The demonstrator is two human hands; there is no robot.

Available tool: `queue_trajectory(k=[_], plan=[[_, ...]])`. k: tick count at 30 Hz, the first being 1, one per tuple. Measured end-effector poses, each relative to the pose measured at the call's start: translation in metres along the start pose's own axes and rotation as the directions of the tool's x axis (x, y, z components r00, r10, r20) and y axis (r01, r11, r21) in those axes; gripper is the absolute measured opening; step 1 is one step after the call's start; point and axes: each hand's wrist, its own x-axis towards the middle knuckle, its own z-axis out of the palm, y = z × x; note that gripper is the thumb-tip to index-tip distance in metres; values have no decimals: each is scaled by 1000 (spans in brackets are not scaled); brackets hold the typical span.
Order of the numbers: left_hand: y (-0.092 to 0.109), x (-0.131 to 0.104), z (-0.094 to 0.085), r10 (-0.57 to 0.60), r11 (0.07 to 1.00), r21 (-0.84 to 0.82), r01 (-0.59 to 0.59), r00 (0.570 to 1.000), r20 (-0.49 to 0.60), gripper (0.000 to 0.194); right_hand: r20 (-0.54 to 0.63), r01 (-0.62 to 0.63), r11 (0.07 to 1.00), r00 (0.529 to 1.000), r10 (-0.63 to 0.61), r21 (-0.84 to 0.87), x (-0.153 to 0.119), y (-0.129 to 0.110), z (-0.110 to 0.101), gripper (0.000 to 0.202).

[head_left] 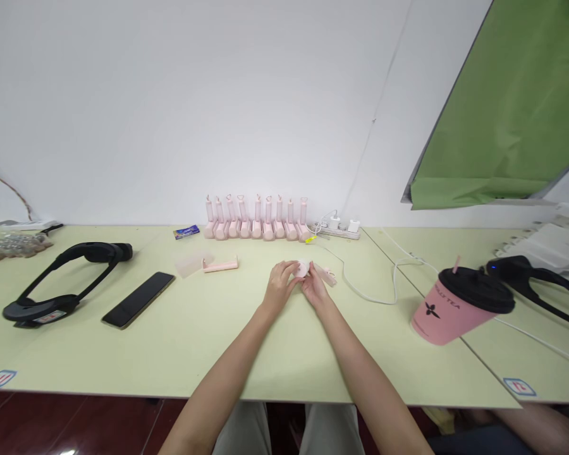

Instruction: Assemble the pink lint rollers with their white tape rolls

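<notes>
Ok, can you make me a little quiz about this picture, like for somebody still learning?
1. True or false: the left hand and the right hand both hold the small pale disc.
2. Which of these is to the right of both hands?
A) the black phone
B) the pink cup
C) the blue packet
3. How many pink items stand in the row by the wall?

Key: 1. true; 2. B; 3. nine

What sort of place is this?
Probably a shared workroom with numbered stations: tables butted together, bearing number stickers, a row of matching pink items by the wall, and a power strip with adapters.
</notes>
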Motion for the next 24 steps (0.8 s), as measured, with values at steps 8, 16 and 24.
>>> queue_trajectory(k=[8,16,24], plan=[[-8,-2,-3,86,987,131,-92,995,47,31,80,-108,991,992,102,73,-4,4,3,23],[-11,4,-6,-31,977,212,11,995,90,46,177,-107,993,978,114,-47,-10,2,5,32],[-59,-10,-14,-486,852,310,422,857,170,42,47,81,758,997,-67,-647,-1,-6,-13,43]])
